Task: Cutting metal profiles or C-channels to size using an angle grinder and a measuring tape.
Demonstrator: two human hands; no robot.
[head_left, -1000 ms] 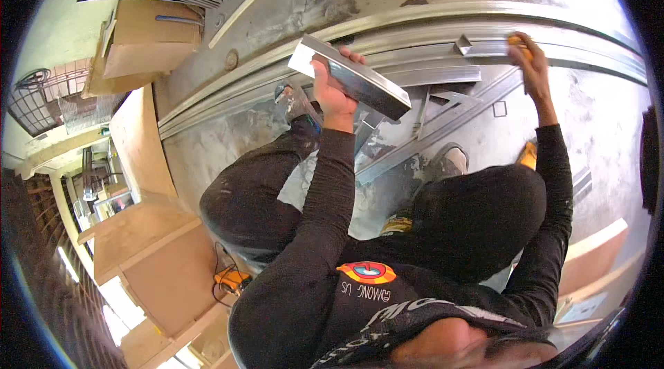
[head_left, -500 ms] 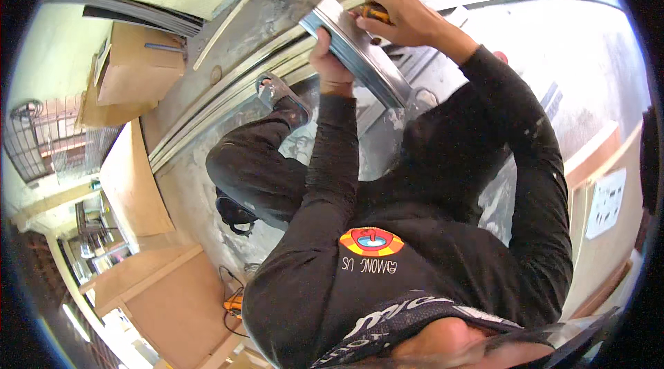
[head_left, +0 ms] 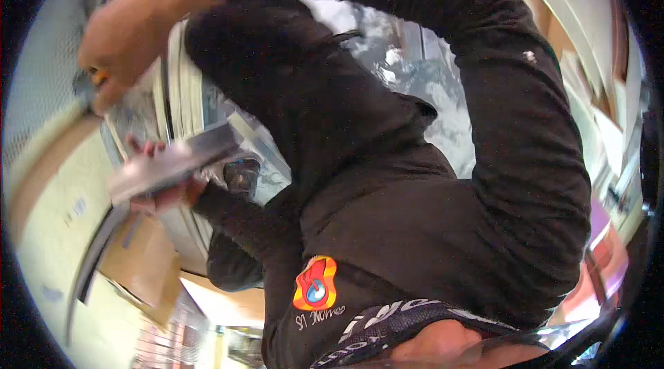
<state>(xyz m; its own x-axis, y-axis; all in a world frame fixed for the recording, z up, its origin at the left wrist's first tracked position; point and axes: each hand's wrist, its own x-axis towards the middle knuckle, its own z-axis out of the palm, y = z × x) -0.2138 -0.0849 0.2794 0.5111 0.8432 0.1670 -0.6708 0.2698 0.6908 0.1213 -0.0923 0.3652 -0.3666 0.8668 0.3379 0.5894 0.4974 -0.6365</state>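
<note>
A short silvery metal channel piece (head_left: 181, 161) lies across my left hand (head_left: 166, 197), whose fingers are wrapped round it from both sides. Motion blurs its near-left end. My right hand (head_left: 135, 33) is raised at the upper left, apart from the channel piece. Its fingers are closed round a tool with an orange handle (head_left: 101, 77); only a bit of orange shows at the fist, and its working end cannot be made out. Beneath my arms are my legs in dark trousers (head_left: 290, 92).
A cardboard box (head_left: 142, 258) stands at the lower left by a pale wall panel (head_left: 72, 210). Long pale strips (head_left: 183, 103) lie on the floor beside my leg. Grey, stained floor (head_left: 415, 85) shows under my right arm. A wire rack (head_left: 166, 341) is at the bottom left.
The view has swung round. My right hand has come away from the metal channel piece with the orange-handled tool. My left hand still holds the piece, which now lies nearly level in the picture.
</note>
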